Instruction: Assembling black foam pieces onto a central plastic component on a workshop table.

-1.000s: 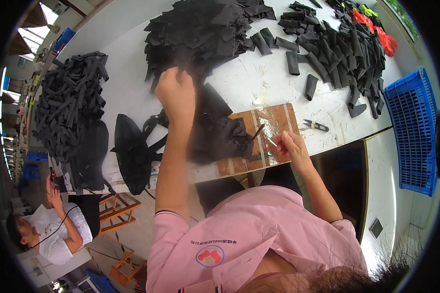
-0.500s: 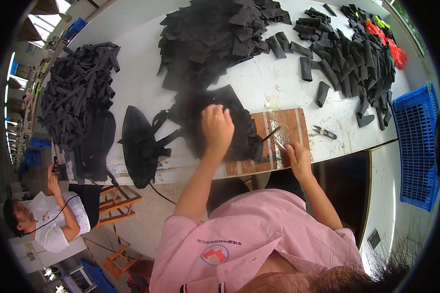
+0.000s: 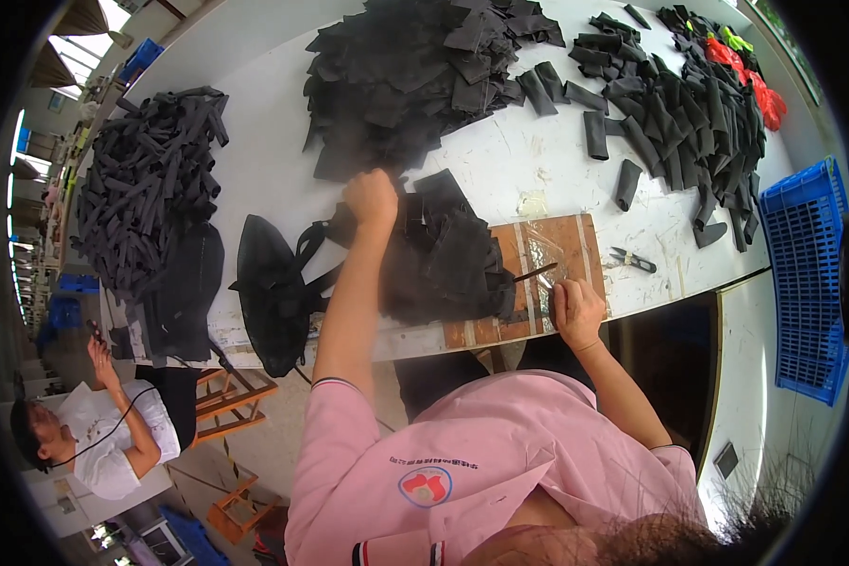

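The left hand [image 3: 372, 196], curled, was at the far-left edge of the black fabric stack [image 3: 457, 250] on the table [image 3: 509, 160]; the right hand [image 3: 576, 311] curled by the wooden board [image 3: 577, 250]. Either's hold was unclear; a sharp tug could have scattered the loose layers.

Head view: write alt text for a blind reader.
A pink-shirted person works at a white table, left hand at black fabric pieces, right hand over a wooden board. Black fabric heaps lie beyond and on both sides, with a blue plastic crate at right.
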A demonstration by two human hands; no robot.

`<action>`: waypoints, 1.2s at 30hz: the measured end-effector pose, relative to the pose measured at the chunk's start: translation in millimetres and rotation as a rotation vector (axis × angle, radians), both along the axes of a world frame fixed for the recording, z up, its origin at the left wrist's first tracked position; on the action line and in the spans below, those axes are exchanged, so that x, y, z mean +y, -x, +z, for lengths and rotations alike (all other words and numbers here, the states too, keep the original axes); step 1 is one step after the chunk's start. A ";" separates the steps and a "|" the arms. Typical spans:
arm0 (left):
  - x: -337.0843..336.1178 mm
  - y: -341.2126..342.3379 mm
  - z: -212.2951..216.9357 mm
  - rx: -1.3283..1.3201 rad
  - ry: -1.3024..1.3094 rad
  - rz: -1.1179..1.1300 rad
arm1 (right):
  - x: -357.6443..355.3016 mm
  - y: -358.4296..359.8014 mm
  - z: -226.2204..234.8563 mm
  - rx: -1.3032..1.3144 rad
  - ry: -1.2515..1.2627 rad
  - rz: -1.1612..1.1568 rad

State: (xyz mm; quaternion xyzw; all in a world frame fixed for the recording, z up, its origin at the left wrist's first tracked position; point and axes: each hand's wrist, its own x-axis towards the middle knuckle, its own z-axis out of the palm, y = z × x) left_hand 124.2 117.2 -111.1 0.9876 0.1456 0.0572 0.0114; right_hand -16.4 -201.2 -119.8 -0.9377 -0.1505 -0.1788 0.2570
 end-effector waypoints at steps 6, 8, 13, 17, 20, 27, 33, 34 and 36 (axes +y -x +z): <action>5.0 1.6 9.3 -0.189 0.003 -0.001 | 0.5 -1.3 -0.9 -0.001 -0.011 -0.004; 2.7 3.2 21.8 -0.334 -0.002 -0.017 | -0.7 -1.6 0.0 -0.003 -0.006 -0.007; -5.5 7.3 40.9 -0.397 -0.024 -0.032 | -1.8 -3.3 -0.7 0.009 -0.002 -0.006; -26.0 12.0 35.1 -0.378 0.014 -0.089 | -0.8 -2.5 -0.8 0.007 -0.002 0.006; -55.9 17.3 17.2 -0.268 0.031 -0.157 | -1.1 -2.1 -1.0 -0.004 -0.010 0.023; -90.9 13.7 -10.2 -0.095 0.026 -0.013 | 1.6 2.2 -3.0 -0.017 -0.015 0.015; -66.8 -7.9 -17.9 -0.223 0.048 -0.027 | 4.9 1.3 -1.7 -0.048 -0.009 0.010; -55.7 -10.3 -15.7 -0.200 0.075 -0.017 | 5.0 0.1 -5.1 -0.046 -0.014 0.013; -45.8 -10.5 8.0 -0.241 0.128 -0.060 | 4.1 -0.2 -4.5 -0.052 -0.007 0.004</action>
